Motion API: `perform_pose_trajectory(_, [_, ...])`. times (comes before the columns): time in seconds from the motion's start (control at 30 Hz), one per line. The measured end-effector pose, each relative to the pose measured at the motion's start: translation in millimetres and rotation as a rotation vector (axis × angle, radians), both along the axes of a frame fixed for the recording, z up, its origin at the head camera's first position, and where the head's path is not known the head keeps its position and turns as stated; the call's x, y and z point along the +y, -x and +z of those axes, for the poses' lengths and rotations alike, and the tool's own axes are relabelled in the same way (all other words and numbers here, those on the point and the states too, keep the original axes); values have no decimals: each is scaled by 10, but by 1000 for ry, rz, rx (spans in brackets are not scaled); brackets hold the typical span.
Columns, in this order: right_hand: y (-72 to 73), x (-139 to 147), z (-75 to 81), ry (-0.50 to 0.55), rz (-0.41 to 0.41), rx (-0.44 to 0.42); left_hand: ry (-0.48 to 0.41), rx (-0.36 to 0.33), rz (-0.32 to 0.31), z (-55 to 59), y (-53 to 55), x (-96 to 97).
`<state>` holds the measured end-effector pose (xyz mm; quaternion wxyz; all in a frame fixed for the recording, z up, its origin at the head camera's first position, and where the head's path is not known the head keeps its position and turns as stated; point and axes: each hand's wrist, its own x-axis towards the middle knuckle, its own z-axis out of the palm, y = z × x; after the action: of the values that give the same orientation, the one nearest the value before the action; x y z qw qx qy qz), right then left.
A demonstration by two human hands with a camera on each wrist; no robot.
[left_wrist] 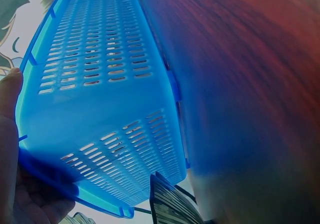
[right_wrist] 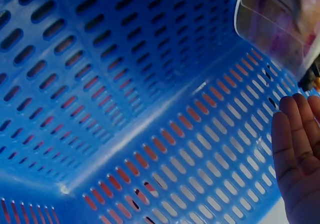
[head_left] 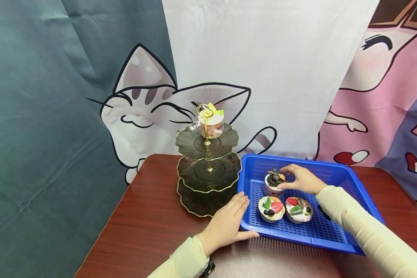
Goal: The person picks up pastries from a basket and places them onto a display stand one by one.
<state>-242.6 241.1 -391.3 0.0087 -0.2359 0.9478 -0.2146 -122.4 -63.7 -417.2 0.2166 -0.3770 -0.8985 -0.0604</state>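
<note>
My left hand (head_left: 226,224) rests against the near-left corner of a blue plastic basket (head_left: 299,240), its fingers on the left rim and its thumb along the front rim. Inside the basket, my right hand (head_left: 304,179) reaches around a dessert cup (head_left: 272,190) with a dark chocolate topping. Its thumb is by the cup's side; in the right wrist view the straight fingers (right_wrist: 295,149) are apart from the cup. Two fruit-topped tarts, a left one (head_left: 271,209) and a right one (head_left: 299,210), sit in front of that cup.
Left of the basket stands a three-tier dark stand (head_left: 208,173) with gold rims. A cream-topped dessert cup (head_left: 212,127) sits on its top tier. The reddish-brown wooden table (head_left: 142,216) carries everything, and a printed cartoon cloth (head_left: 281,58) hangs behind.
</note>
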Motion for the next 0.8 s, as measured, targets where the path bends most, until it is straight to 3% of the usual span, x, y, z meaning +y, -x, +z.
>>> perform_pose_trajectory(0.53, [7, -26, -154, -58, 43, 32, 2, 11, -6, -1, 5, 5])
perform_pose_trajectory(0.8, [-1, -38, -176, -54, 12, -13, -1, 25, -4, -5, 7, 3])
